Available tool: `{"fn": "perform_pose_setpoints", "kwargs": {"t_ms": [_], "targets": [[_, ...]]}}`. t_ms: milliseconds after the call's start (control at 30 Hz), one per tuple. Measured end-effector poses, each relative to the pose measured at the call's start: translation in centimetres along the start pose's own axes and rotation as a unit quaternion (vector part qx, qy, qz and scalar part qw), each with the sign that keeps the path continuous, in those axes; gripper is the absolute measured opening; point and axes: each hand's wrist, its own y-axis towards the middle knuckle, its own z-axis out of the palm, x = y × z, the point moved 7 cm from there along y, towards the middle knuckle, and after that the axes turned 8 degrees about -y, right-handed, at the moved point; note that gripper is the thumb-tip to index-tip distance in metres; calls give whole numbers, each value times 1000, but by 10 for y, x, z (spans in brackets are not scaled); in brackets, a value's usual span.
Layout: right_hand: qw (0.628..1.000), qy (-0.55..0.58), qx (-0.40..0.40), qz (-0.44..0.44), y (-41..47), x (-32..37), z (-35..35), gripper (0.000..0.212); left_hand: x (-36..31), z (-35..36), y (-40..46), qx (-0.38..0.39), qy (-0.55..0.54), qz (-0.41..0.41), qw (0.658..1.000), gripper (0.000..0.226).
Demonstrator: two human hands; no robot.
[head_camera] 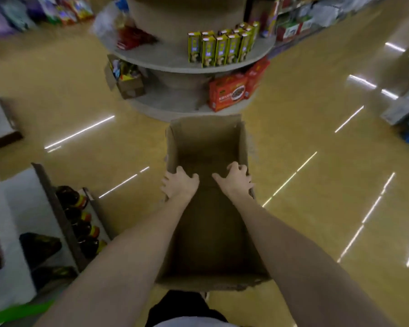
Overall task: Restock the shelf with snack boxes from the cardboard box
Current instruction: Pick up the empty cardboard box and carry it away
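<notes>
An open brown cardboard box (208,142) is held out in front of me above the floor; its inside shows only bare cardboard. My left hand (180,185) grips its left wall, fingers curled over the rim. My right hand (234,179) grips the right wall the same way. Ahead stands a round tiered shelf (165,60). Several yellow-green snack boxes (222,47) stand in rows on its middle tier, to the right.
Red boxes (229,92) and a small open carton (128,79) sit on the round shelf's lowest tier. A white shelf unit with dark bottles (80,215) stands at my left. Shiny tan floor (316,138) spreads around. More shelving runs along the far right.
</notes>
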Motion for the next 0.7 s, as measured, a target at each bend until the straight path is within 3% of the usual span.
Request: {"fn": "perform_pose_setpoints", "kwargs": {"t_ms": [433,700], "targets": [[983,-72,83,-147,217,209,14,56,-43,-74,223,-98,-39,-141,984,45],[944,-71,132,-294,301,363,38,55,-34,-137,307,-188,-72,-290,936,44]]}}
